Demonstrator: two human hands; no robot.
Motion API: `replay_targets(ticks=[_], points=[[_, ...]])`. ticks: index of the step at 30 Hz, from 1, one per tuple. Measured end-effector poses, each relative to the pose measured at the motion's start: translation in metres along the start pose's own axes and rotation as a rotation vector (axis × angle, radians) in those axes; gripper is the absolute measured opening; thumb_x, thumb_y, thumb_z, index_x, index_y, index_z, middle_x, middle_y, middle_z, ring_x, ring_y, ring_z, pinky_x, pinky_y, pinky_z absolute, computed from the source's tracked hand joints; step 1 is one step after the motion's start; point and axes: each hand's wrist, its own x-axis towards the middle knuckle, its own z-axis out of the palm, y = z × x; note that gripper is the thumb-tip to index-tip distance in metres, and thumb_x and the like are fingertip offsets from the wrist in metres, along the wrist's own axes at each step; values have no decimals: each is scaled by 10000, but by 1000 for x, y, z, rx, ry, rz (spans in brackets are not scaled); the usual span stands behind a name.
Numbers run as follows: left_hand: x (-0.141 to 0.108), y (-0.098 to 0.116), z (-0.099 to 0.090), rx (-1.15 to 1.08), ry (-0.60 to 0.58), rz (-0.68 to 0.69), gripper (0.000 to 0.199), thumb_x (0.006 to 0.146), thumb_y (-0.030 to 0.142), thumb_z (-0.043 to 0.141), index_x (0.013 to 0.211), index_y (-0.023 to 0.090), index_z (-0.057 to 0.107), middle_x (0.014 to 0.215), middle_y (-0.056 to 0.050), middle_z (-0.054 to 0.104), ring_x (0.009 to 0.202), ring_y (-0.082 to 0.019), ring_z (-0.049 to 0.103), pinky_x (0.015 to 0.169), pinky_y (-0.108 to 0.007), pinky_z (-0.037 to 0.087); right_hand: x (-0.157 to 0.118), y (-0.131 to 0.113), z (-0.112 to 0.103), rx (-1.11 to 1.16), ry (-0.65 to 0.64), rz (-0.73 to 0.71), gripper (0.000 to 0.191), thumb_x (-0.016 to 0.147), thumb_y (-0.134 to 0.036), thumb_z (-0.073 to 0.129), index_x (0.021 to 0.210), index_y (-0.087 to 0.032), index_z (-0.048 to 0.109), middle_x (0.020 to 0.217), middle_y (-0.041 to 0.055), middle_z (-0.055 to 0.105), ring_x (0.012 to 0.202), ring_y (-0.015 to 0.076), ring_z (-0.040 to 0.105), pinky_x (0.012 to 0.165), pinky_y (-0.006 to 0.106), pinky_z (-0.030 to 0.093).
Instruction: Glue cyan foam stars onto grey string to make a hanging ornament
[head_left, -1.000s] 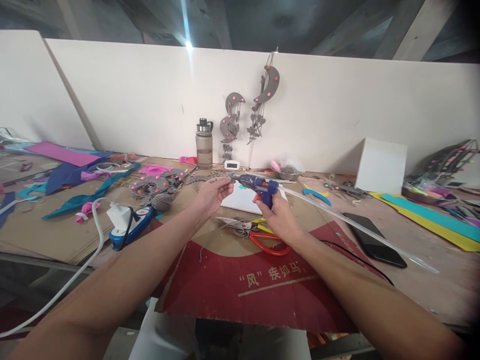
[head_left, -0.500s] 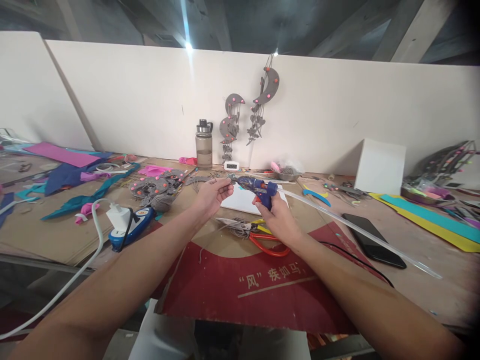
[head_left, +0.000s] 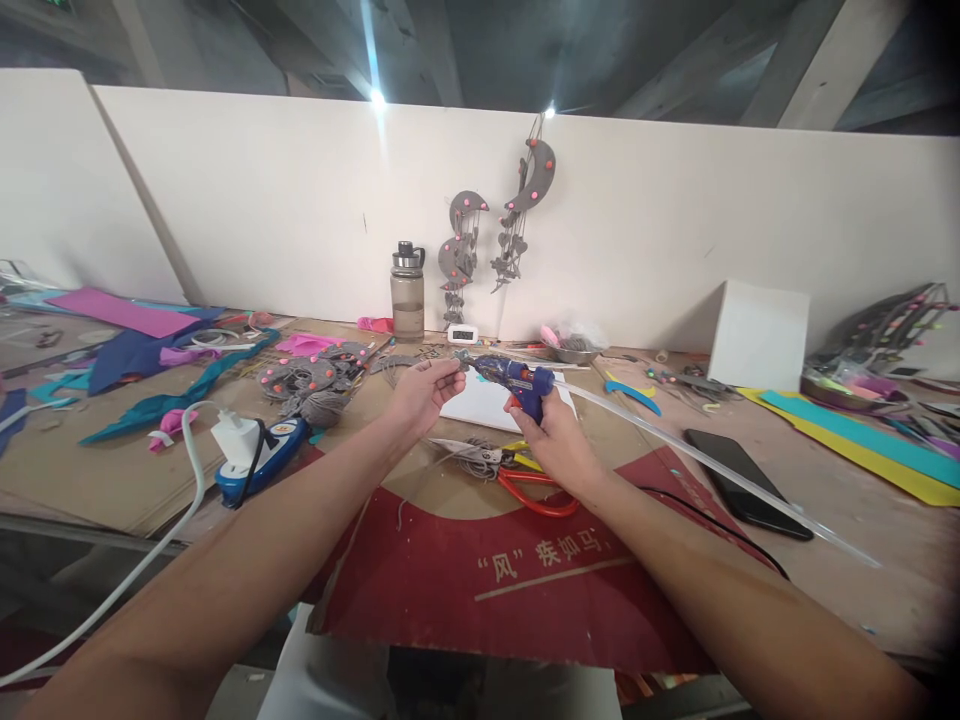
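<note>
My right hand (head_left: 553,428) is wrapped round the handle of a blue hot glue gun (head_left: 529,388), a long clear glue stick (head_left: 660,428) trailing out of its back. The gun's nozzle points left at a small grey piece (head_left: 462,356), pinched in the fingertips of my left hand (head_left: 427,395). Whether nozzle and piece touch, I cannot tell. Beneath my hands lie a white sheet (head_left: 480,402), a bundle of grey yarn (head_left: 474,458) and scissors with red handles (head_left: 536,494), beside something with yellow handles (head_left: 525,455).
A power strip (head_left: 271,455) with a white plug stands left of my forearm. Grey felt pieces with pink dots (head_left: 319,370) lie behind it. A water bottle (head_left: 408,300) and small clock (head_left: 463,334) stand at the back board. A phone (head_left: 742,482) lies at right.
Both hands stay nearly in place, with the glue gun still against or close to the small grey piece. The view has shifted very slightly.
</note>
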Motion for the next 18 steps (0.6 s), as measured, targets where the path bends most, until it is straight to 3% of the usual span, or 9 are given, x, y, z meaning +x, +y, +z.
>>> replay_targets(ticks=[18], points=[[-3, 3, 3, 13, 15, -9, 58, 718, 102, 673, 688, 82, 628, 613, -35, 624, 569, -75, 592, 591, -175, 504, -1, -6, -1, -25, 1, 14, 179, 856, -306, 479, 989, -198, 531, 956, 98, 636, 883, 230, 592, 813, 381, 453]])
